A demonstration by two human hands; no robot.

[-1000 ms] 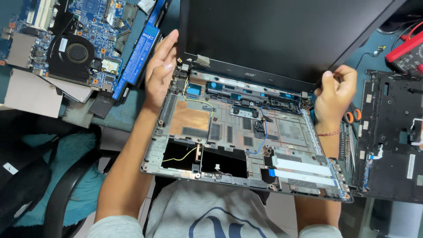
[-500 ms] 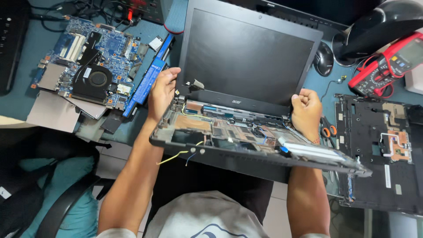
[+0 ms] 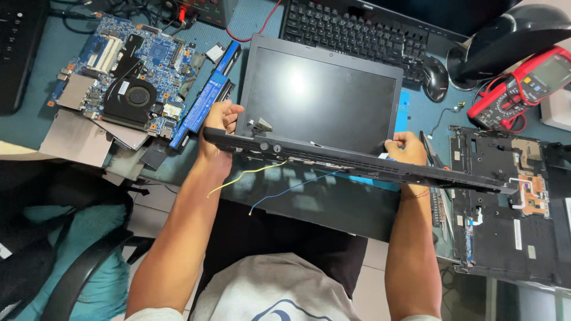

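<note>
Black laptop base (image 3: 357, 163) tilted edge-on, long axis left-right | left hand (image 3: 219, 123) gripping left end | right hand (image 3: 405, 148) gripping near right of middle | screen (image 3: 321, 98) lying flat behind.

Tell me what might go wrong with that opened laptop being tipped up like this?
The loose yellow wire and blue wire dangle from the laptop base and could snag or tear. The base is held only at its ends by the left hand and right hand, so it might slip onto the screen.
</note>
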